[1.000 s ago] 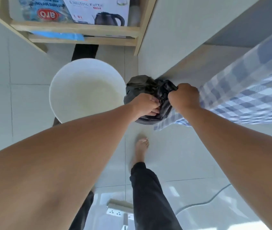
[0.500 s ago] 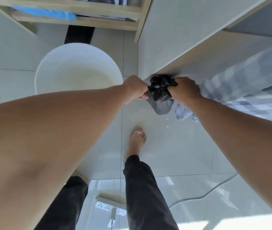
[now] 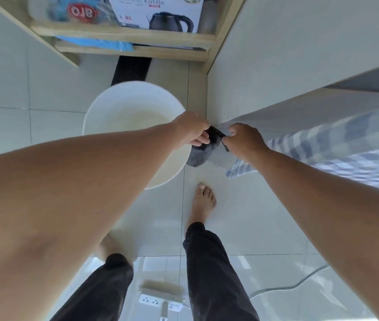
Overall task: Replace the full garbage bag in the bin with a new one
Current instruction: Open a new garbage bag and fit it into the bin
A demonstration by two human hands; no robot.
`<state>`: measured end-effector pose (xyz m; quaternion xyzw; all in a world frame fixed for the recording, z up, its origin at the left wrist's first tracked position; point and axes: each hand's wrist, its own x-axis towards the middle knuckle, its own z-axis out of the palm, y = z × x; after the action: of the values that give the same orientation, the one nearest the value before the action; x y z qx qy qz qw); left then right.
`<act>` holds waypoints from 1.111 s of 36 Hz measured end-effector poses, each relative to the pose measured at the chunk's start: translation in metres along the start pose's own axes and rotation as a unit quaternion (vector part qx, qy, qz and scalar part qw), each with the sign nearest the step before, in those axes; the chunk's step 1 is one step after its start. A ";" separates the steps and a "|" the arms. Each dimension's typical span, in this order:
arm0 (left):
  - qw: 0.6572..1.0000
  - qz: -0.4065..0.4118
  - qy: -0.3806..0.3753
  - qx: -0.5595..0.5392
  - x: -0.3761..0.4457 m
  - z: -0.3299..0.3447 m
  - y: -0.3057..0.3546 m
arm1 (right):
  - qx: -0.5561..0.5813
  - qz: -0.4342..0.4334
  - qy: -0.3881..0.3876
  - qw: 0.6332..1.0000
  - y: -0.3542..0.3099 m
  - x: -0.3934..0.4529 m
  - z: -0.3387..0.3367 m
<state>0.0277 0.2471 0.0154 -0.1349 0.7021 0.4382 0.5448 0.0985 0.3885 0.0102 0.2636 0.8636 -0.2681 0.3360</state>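
A black garbage bag (image 3: 203, 152) hangs bunched between my two hands, just right of the white round bin (image 3: 123, 117) on the tiled floor. My left hand (image 3: 192, 129) pinches the bag's left edge. At the bag's right edge, my right hand (image 3: 244, 141) grips the plastic with curled fingers. The bin shows a pale bare inside with no bag lining it. Most of the bag is folded and small, dangling below my fingers.
A wooden shelf (image 3: 123, 35) with an electric kettle box (image 3: 158, 12) stands behind the bin. A checked blue cloth (image 3: 336, 156) hangs over a table edge on the right. A power strip (image 3: 158, 300) and cable lie on the floor by my bare feet.
The bag has shrunk from a wide bunched mass to a small fold between my hands. My hands have shifted left, closer to the bin's rim.
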 end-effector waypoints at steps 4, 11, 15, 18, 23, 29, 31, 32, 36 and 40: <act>0.999 0.018 0.027 0.019 -0.025 -0.047 0.017 | 0.012 -0.038 0.013 0.999 -0.038 -0.016 -0.011; 0.993 0.042 0.109 -0.017 -0.054 -0.140 0.006 | 0.003 -0.046 0.015 0.999 -0.105 -0.027 -0.004; 0.987 0.053 0.143 -0.043 -0.069 -0.199 -0.029 | -0.009 -0.073 0.017 0.997 -0.156 -0.036 0.024; 0.983 0.058 0.162 -0.066 -0.083 -0.247 -0.068 | 0.001 -0.079 0.027 0.996 -0.201 -0.041 0.058; 0.981 0.008 0.171 -0.091 -0.097 -0.310 -0.134 | 0.034 -0.082 0.027 0.996 -0.261 -0.049 0.111; 0.977 -0.056 0.177 -0.110 -0.108 -0.373 -0.201 | 0.047 -0.077 0.013 0.996 -0.326 -0.055 0.177; 0.977 -0.078 0.148 -0.136 -0.108 -0.388 -0.219 | 0.057 -0.059 -0.002 0.997 -0.340 -0.049 0.198; 0.976 -0.088 0.136 -0.146 -0.106 -0.394 -0.227 | 0.064 -0.047 -0.006 0.997 -0.346 -0.046 0.209; 0.974 -0.098 0.156 -0.135 -0.080 -0.400 -0.256 | 0.085 0.024 0.004 0.996 -0.352 -0.025 0.248; 0.977 -0.092 0.141 -0.132 -0.043 -0.390 -0.275 | 0.122 0.075 0.005 0.990 -0.341 0.003 0.277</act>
<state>-0.0256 -0.2222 -0.0661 -0.3299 0.6926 0.4516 0.4555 0.0012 -0.0326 -0.0693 0.3683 0.8038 -0.3441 0.3160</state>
